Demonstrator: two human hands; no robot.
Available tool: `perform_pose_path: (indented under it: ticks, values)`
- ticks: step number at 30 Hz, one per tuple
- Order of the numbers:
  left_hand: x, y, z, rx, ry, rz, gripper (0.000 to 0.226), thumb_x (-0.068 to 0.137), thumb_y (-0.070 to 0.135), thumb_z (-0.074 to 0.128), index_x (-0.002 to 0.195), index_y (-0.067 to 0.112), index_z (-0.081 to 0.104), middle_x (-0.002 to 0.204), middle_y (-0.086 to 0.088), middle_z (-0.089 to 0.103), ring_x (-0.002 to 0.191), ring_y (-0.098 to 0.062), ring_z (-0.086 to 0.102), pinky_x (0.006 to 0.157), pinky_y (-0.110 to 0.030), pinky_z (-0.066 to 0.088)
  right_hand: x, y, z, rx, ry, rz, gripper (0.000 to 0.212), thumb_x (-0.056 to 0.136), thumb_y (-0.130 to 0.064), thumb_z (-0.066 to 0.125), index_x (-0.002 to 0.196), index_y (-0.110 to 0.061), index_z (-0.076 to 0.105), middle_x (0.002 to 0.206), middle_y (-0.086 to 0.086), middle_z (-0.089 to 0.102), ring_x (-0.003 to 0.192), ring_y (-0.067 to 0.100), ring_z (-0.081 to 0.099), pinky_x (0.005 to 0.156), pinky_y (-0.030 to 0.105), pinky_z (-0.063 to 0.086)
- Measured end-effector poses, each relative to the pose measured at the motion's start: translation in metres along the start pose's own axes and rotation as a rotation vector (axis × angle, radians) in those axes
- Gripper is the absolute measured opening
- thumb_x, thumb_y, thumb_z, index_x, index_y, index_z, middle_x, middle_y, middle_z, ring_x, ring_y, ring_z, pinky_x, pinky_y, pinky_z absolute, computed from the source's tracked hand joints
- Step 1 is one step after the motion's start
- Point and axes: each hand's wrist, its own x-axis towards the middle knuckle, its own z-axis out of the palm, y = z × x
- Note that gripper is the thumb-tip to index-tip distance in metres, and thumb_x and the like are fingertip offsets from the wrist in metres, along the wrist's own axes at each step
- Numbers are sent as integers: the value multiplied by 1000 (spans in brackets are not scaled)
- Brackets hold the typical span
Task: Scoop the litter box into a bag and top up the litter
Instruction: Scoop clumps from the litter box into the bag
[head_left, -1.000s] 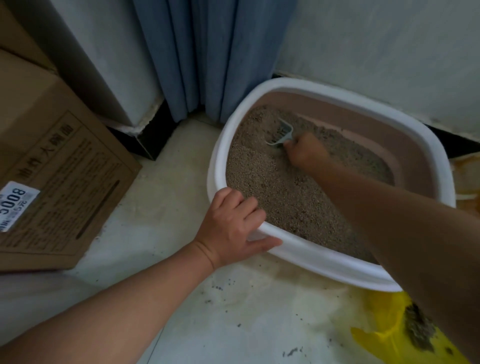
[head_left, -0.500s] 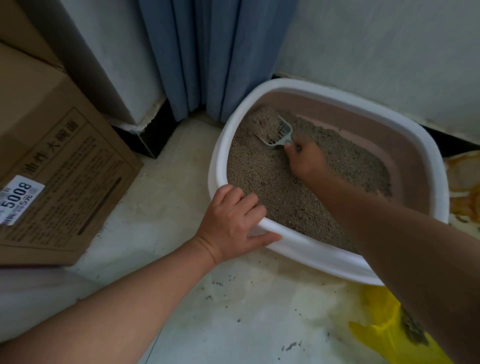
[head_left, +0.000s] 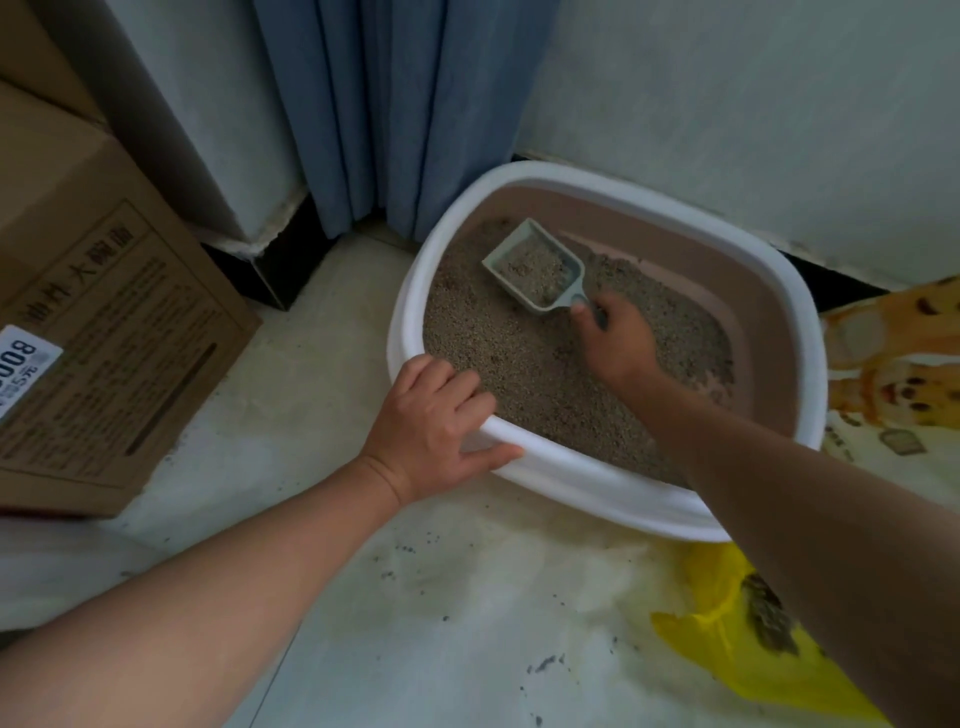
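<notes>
At the lower right of the frame, a yellow bag holding clumps lies on the floor. Just beyond, the left grip clasps the litter box by its near rim. Farther in, the right grip clenches the handle of the scoop, whose litter-filled bowl sits just up-left of it.

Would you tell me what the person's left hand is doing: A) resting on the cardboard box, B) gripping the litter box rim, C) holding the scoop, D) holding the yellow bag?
B: the left hand curls over the white near rim of the litter box, while the right hand holds the scoop.
</notes>
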Motion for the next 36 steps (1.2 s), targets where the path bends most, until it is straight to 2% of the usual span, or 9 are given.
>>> perform_pose_path:
  ticks: [4,10,14,17,20,25,32,36]
  values:
    - [-1,1,0,7,-6,-8,53,92,64,54,78,12,59,77,-4,52,72,-26,46,77,-41,43,-13,5,-6,-24,-6,-18,32,102,-42,47,114,-17,63,84,-2,58,70,15,52,54,24,32]
    - [0,4,-4,13,-31,-22,55,93,64,51,78,11,59,78,-4,51,73,-25,45,79,-41,42,-32,8,-22,-49,-15,-62,23,102,-42,47,98,-22,57,71,-9,51,62,10,47,53,27,32]
    - [0,4,-5,26,-54,-29,54,92,63,53,80,11,59,80,-4,52,75,-25,45,79,-41,42,-43,11,-33,-88,-38,-106,30,101,-45,46,106,-20,63,75,-4,57,65,13,51,56,29,37]
    - [0,5,-7,40,-86,-36,54,92,64,52,81,11,59,81,-4,53,76,-25,46,80,-41,41,-53,13,-42,-101,-45,-121,26,102,-43,47,107,-22,62,75,-5,58,63,10,52,57,30,36]
    - [0,6,-9,44,-119,-50,56,92,65,49,83,11,60,82,-4,53,77,-26,47,81,-42,41,-63,17,-50,-123,-36,-97,20,102,-42,47,99,-26,59,70,-8,56,62,12,52,52,28,32]
    - [2,8,-13,46,-146,-62,55,91,64,50,81,11,58,80,-4,52,77,-26,47,81,-42,40,-80,26,-69,-122,-14,-82,21,102,-42,46,97,-26,58,69,-6,57,60,13,52,50,28,34]
    - [5,15,-17,43,-201,-139,58,84,72,50,75,15,54,77,1,50,78,-24,47,83,-41,39,-105,47,-100,-197,-12,-68,24,102,-43,46,108,-25,61,76,-2,63,66,16,58,55,35,42]
    - [8,19,-23,44,-254,-182,61,80,78,48,75,18,57,78,5,48,81,-22,47,87,-40,38,-118,55,-113,-172,8,-34,23,102,-41,47,106,-23,61,77,-4,64,64,10,57,54,30,40]
